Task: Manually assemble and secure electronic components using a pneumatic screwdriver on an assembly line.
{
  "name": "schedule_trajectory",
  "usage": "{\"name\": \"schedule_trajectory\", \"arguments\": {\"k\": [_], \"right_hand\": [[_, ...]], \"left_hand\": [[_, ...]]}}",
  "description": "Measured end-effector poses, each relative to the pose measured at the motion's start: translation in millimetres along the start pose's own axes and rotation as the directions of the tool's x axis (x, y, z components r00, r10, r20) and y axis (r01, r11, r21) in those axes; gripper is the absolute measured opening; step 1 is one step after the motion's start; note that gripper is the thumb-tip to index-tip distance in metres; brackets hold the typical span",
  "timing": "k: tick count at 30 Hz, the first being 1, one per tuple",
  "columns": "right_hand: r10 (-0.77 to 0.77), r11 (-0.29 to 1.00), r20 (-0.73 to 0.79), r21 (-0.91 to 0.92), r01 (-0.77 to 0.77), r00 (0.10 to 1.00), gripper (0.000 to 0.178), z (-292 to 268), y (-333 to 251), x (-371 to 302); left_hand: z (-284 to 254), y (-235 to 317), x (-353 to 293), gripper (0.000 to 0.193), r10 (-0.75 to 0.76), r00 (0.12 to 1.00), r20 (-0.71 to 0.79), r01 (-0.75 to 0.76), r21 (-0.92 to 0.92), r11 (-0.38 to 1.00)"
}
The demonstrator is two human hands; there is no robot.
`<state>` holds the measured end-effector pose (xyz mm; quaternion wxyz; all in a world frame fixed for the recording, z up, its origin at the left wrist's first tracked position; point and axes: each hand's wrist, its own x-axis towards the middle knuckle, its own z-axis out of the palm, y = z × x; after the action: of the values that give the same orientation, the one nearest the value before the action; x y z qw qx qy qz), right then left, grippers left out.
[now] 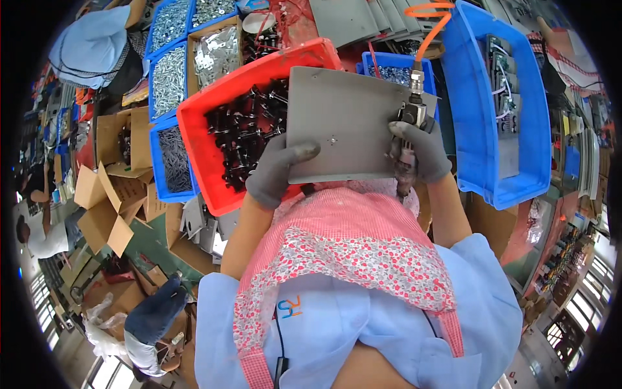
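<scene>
A flat grey metal plate [353, 123] is held up in front of me, with a small fastener or hole near its middle. My gloved left hand [277, 167] grips the plate's left edge, thumb on its face. At the plate's right side, my gloved right hand [420, 150] is wrapped round a pneumatic screwdriver [409, 133], which points downward. An orange coiled air hose [429, 40] runs up from the tool's metal coupling. Behind the plate, partly covered by it, stands a red bin [194, 139] of black plastic-looking parts [243, 129].
Blue bins of screws [170, 81] and dark pins [173, 159] stand left, beside a cardboard box of metal pieces [217, 55]. A large blue bin [470, 129] holds plates with wired parts. Grey plates [343, 19] lie at the back. Open cartons [107, 201] and other people [94, 48] are left.
</scene>
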<state>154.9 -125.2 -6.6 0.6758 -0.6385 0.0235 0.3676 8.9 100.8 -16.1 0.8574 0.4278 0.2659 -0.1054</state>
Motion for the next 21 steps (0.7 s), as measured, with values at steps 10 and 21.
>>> {"name": "schedule_trajectory", "arguments": {"k": [10, 21], "right_hand": [[-0.551, 0.79, -0.133, 0.233, 0.567, 0.824, 0.037, -61, -58, 11], [-0.646, 0.665, -0.496, 0.006, 0.746, 0.58, 0.017, -95, 20, 108]], "left_hand": [[-55, -9, -10, 0.039, 0.248, 0.932, -0.263, -0.295, -0.157, 0.942], [-73, -12, -9, 0.035, 0.243, 0.856, -0.457, -0.404, -0.298, 0.865]]}}
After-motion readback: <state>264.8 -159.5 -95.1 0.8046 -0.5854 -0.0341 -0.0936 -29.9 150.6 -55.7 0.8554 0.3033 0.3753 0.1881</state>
